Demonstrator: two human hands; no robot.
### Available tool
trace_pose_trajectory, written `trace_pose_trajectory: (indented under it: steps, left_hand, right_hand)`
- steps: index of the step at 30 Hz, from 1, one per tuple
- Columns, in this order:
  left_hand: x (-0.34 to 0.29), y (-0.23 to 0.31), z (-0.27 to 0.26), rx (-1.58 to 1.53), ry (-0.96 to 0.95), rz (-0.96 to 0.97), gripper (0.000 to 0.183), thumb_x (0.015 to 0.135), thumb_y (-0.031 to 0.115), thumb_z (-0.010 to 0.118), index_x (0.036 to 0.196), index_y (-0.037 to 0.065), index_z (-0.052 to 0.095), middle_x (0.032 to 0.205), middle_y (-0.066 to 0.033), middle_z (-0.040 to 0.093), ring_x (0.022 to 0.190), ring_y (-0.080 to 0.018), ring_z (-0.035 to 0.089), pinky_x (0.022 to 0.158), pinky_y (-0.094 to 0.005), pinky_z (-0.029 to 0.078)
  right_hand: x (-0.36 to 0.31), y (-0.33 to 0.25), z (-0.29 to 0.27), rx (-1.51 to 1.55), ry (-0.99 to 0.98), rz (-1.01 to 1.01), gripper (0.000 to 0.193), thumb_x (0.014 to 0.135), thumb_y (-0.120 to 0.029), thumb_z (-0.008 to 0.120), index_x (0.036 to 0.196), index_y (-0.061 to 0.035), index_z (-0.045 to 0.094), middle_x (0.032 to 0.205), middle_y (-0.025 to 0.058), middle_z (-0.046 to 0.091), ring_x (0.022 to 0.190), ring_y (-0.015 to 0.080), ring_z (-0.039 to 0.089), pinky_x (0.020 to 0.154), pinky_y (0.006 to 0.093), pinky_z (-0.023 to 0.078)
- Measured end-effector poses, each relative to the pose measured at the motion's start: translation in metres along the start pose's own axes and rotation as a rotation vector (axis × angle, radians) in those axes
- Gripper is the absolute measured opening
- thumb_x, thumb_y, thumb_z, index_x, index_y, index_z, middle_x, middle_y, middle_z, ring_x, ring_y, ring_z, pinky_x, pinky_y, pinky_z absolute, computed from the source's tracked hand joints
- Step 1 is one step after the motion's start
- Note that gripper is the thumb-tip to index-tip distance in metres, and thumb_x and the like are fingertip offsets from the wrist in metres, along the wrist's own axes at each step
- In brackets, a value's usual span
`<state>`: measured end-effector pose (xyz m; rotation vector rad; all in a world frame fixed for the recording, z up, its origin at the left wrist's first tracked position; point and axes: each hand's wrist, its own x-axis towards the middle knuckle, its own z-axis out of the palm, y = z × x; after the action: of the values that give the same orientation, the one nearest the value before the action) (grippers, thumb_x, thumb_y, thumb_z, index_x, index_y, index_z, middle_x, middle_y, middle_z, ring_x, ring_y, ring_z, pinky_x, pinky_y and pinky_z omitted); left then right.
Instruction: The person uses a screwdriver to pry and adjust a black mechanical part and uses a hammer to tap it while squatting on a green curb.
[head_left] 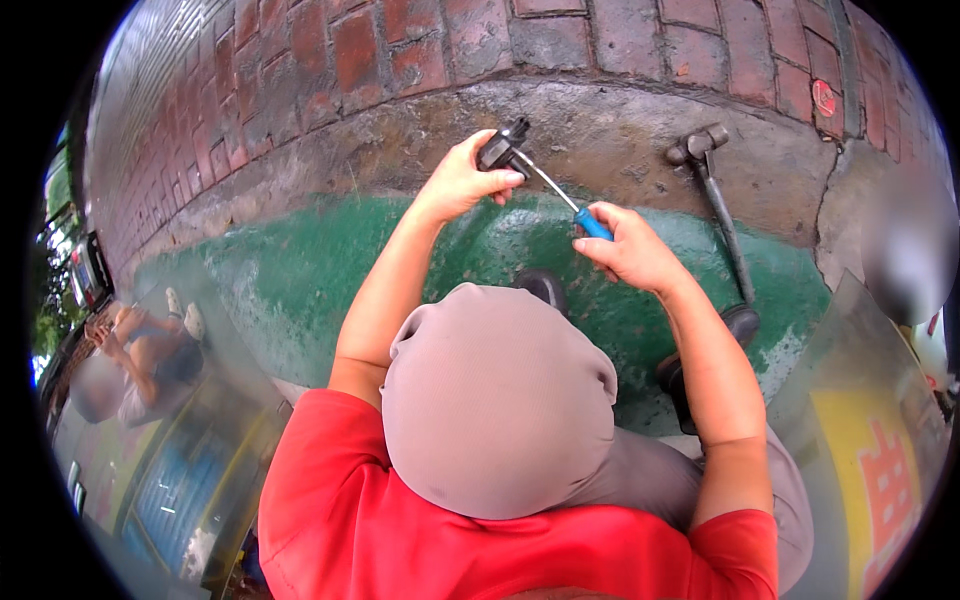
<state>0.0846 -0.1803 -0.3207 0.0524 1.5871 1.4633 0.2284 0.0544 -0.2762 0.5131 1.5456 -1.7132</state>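
Observation:
My left hand [468,182] is closed around a small black part [497,151] that looks like plastic or metal; its exact kind I cannot make out. A screwdriver [594,224] with a blue handle and thin metal shaft is gripped in my right hand [634,248]. Its shaft slants up and left, and the tip meets the black part or lies right against it. Both hands are held out in front of my bent knee, over the edge between green-painted ground and bare concrete.
A ball-peen hammer [716,190] lies right of my hands, head on the concrete, handle toward my shoe [738,322]. Red brick paving [540,42] runs along the far side. Another person [150,360] sits at the far left. A yellow panel [850,470] stands at the right.

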Motion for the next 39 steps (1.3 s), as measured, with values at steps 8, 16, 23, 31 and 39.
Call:
trace_pose_trajectory:
  steps: [8,16,23,31,39]
  left_hand:
    - [-0.007,-0.002,0.010,0.248,0.121,-0.053,0.049,0.073,0.021,0.086,0.111,0.002,0.060,0.086,-0.0028,0.065,0.067,-0.0093,0.059,0.058,-0.0250,0.049]
    - [-0.020,-0.028,0.005,0.248,0.096,-0.168,0.064,0.070,0.025,0.089,0.117,-0.002,0.057,0.081,-0.0045,0.067,0.069,-0.0087,0.060,0.058,-0.0252,0.049]
    - [-0.024,-0.055,0.016,0.341,0.277,-0.080,0.053,0.075,0.022,0.085,0.111,-0.003,0.054,0.079,-0.0014,0.060,0.060,-0.0072,0.051,0.051,-0.0238,0.042]
    - [-0.027,-0.044,0.026,-0.021,0.258,-0.231,0.073,0.071,0.020,0.088,0.128,-0.005,0.050,0.088,-0.0046,0.064,0.065,-0.0093,0.055,0.054,-0.0245,0.045]
    - [-0.024,-0.049,0.037,-0.265,0.297,-0.185,0.032,0.082,0.011,0.079,0.097,0.006,0.052,0.077,0.0009,0.051,0.059,-0.0068,0.044,0.046,-0.0214,0.034]
  right_hand:
    - [0.004,0.014,0.001,-0.292,0.026,-0.130,0.025,0.078,-0.016,0.072,0.092,-0.0003,0.058,0.077,0.0137,0.060,0.071,0.0219,0.059,0.067,0.0379,0.047]
    - [0.001,0.023,0.019,-0.423,0.070,-0.101,0.021,0.080,-0.015,0.067,0.092,-0.0014,0.056,0.078,0.0212,0.062,0.075,0.0394,0.063,0.067,0.0453,0.048]
    - [0.002,0.031,0.031,-0.624,0.198,-0.046,0.020,0.082,-0.016,0.063,0.096,-0.0043,0.057,0.083,0.0245,0.065,0.082,0.0458,0.063,0.070,0.0544,0.049]
    - [0.002,0.032,0.039,-0.742,0.263,-0.004,0.020,0.084,-0.018,0.061,0.100,-0.0055,0.056,0.084,0.0224,0.067,0.080,0.0438,0.065,0.071,0.0544,0.051]
    - [0.000,0.031,0.045,-0.825,0.330,-0.034,0.019,0.085,-0.016,0.060,0.097,-0.0039,0.051,0.083,0.0211,0.067,0.080,0.0422,0.066,0.070,0.0541,0.052]
